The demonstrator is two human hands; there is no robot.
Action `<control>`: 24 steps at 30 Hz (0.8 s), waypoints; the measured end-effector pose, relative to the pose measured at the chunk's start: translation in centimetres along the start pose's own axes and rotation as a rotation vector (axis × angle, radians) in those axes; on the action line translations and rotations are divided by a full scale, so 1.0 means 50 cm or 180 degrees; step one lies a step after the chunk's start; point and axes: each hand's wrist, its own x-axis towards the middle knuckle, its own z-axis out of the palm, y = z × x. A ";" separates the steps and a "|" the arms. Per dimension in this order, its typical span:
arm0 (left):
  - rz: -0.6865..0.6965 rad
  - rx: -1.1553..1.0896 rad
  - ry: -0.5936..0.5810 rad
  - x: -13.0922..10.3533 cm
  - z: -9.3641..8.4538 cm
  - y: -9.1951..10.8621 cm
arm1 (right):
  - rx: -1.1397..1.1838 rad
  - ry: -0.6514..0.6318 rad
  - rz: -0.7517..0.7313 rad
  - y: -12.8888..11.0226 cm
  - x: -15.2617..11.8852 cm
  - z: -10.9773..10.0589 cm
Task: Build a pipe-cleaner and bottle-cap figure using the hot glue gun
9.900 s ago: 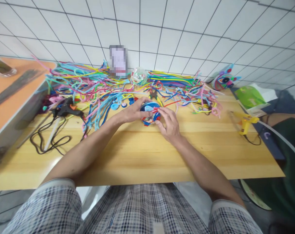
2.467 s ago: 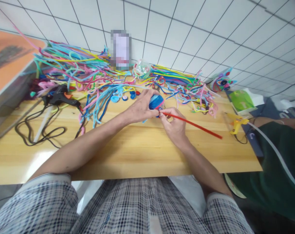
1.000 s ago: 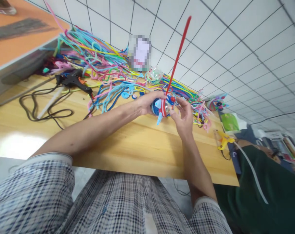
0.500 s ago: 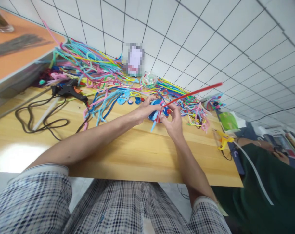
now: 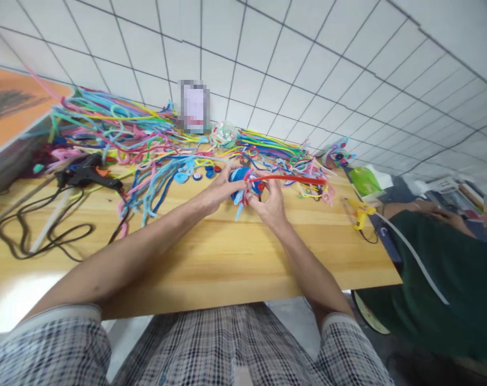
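Between both hands, above the wooden table [image 5: 211,268], is a small craft figure [image 5: 240,175] wound from blue pipe cleaners, with pink and red parts and light-blue ends hanging below. My left hand [image 5: 226,188] is closed round its left side, thumb across the front. On the other side my right hand [image 5: 270,202] grips the figure with thumb and fingers. A red pipe cleaner [image 5: 295,179] sticks out from the figure to the right, passing over my right fingers. Whether those fingers also pinch it, I cannot make out. Blue coiled discs [image 5: 182,177] lie left of the hands.
Heaped pipe cleaners [image 5: 118,120] run along the wall. A black glue gun [image 5: 88,174] with a looping cord lies left; a yellow glue gun [image 5: 363,213] sits at the right edge. A phone [image 5: 195,107] leans on the wall. A person in a dark green top [image 5: 436,279] sits right.
The red pipe cleaner has swung down from slanting upward to nearly level. Both hands still hold the figure, and the whole view has shifted slightly.
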 end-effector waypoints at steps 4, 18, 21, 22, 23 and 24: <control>0.0048 0.0035 0.0060 0.007 -0.010 -0.012 | 0.0058 0.0047 -0.0123 -0.006 0.000 0.009; 0.0056 0.0241 0.0453 0.020 -0.019 -0.018 | -0.0953 0.0699 0.2006 0.184 -0.119 -0.355; 0.0107 0.0255 0.0474 0.021 -0.018 -0.023 | -0.1068 0.0902 0.2252 0.220 -0.167 -0.417; 0.0123 0.0272 0.0473 0.021 -0.018 -0.025 | -0.1086 0.0928 0.2285 0.225 -0.180 -0.425; 0.0135 0.0293 0.0472 0.021 -0.017 -0.027 | -0.1093 0.0925 0.2300 0.227 -0.190 -0.427; 0.0135 0.0315 0.0479 0.021 -0.017 -0.030 | -0.1089 0.0897 0.2294 0.227 -0.197 -0.424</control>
